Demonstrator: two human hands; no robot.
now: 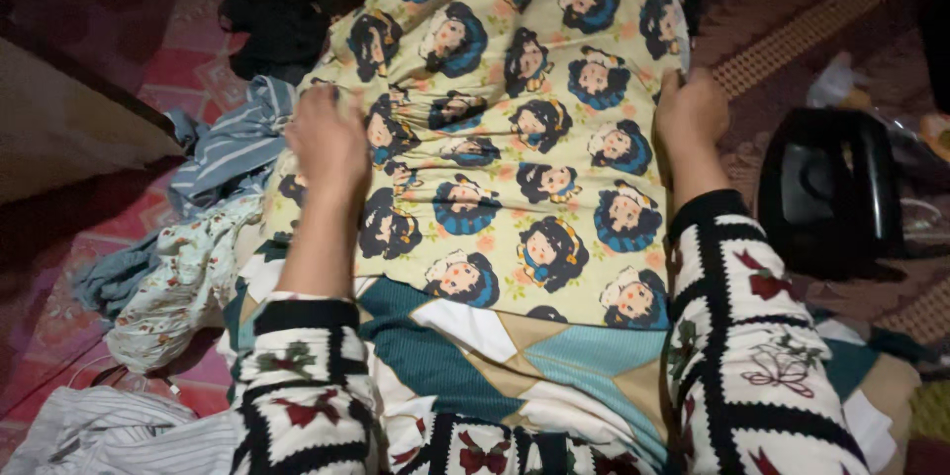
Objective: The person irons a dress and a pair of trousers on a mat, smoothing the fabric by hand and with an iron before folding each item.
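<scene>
Yellow cartoon-print garment [534, 139] spread flat, gathered at 9 o'clock; pressed under left hand [327, 143], edge pinched by right hand [691, 109] at 3 o'clock. Black iron [826, 188] at 3 o'clock.

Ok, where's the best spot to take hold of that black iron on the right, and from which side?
Probably the arched handle on top of the black iron, coming down from above with the right hand, the nearer one. The iron appears to sit flat on the patterned rug, so the handle's open loop faces up. That hand now rests at the yellow cartoon-print fabric's edge.
</scene>
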